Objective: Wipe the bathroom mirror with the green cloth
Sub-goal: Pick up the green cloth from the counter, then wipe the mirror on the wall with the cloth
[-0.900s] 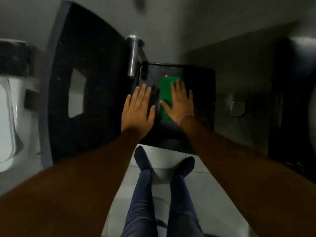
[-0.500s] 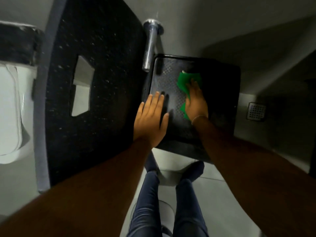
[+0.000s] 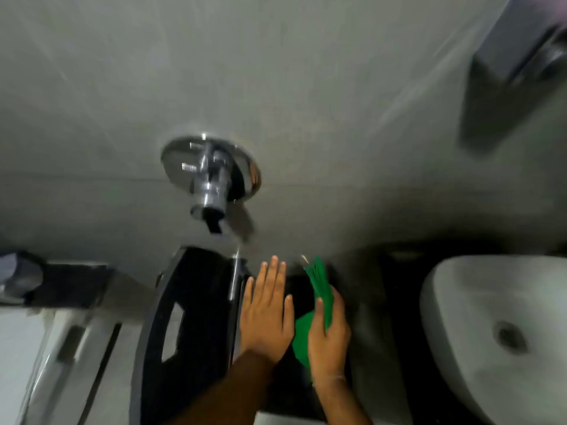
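The green cloth [image 3: 319, 289] is bunched in my right hand [image 3: 329, 338], which grips it above a black tray-like surface [image 3: 296, 289] low in the middle of the view. Part of the cloth hangs below my thumb and part sticks up past my fingers. My left hand [image 3: 267, 314] lies flat beside it, fingers spread, palm down on the black surface, holding nothing. No mirror is recognisable in this blurred frame.
A chrome wall tap [image 3: 211, 176] juts from the grey wall above my hands. A black curved panel [image 3: 171, 326] with a cut-out stands to the left, a white basin [image 3: 497, 329] to the right, a white fixture [image 3: 40, 357] at lower left.
The view has swung upward from floor and legs to the wall. My right hand went from lying flat on the cloth to gripping and lifting it. My left hand stays flat.
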Motion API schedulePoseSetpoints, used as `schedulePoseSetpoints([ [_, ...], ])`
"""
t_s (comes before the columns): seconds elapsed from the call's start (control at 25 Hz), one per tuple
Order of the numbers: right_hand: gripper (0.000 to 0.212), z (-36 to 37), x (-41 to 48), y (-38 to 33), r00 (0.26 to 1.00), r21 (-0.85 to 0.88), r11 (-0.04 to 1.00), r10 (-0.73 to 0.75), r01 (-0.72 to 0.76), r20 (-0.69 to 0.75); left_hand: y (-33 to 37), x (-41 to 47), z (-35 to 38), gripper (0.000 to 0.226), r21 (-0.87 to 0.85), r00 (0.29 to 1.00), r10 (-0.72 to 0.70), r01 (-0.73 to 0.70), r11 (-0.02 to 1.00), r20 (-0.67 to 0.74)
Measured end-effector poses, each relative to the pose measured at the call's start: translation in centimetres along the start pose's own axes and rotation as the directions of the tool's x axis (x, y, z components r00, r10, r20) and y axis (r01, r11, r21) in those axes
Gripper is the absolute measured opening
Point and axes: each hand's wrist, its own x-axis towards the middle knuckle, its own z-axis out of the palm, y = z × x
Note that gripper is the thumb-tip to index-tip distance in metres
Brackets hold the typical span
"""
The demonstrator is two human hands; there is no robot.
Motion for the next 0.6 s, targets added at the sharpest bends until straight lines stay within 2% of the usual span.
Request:
schedulePoseSetpoints([
  [0.12,0.048,-6.0,4.4,-10.1,0.98,0.133,0.985,-0.083,0.108,-0.184,7.9,6.1,-7.6,0.071,-0.102,0.972,0.1,-0.124,0.987,-0.214],
  [0.2,0.04,-9.8,7.6,-15.8,0.933,0.226,0.949,-0.135,0.218,-0.335,13.1,10.1,-12.8,0.074,-0.151,0.912,0.195,-0.263,0.953,-0.36],
  [0.32,0.038,-15.4,11.8,-22.1,0.83,0.294,0.875,-0.188,0.384,-0.524,20.5,15.0,-20.7,0.076,-0.139,0.762,0.327,-0.475,0.869,-0.559],
  [0.4,0.049,-18.6,14.5,-25.1,0.76,0.33,0.812,-0.201,0.483,-0.618,25.2,18.3,-26.3,0.07,-0.094,0.642,0.389,-0.585,0.806,-0.661],
  [0.48,0.053,-21.2,17.3,-27.2,0.7,0.345,0.757,-0.2,0.555,-0.686,30.1,21.9,-31.7,0.069,-0.002,0.531,0.444,-0.642,0.766,-0.722],
  [0.6,0.05,-23.6,22.1,-28.2,0.66,0.344,0.725,-0.201,0.597,-0.724,37.0,27.9,-38.5,0.068,0.081,0.478,0.45,-0.612,0.787,-0.755],
])
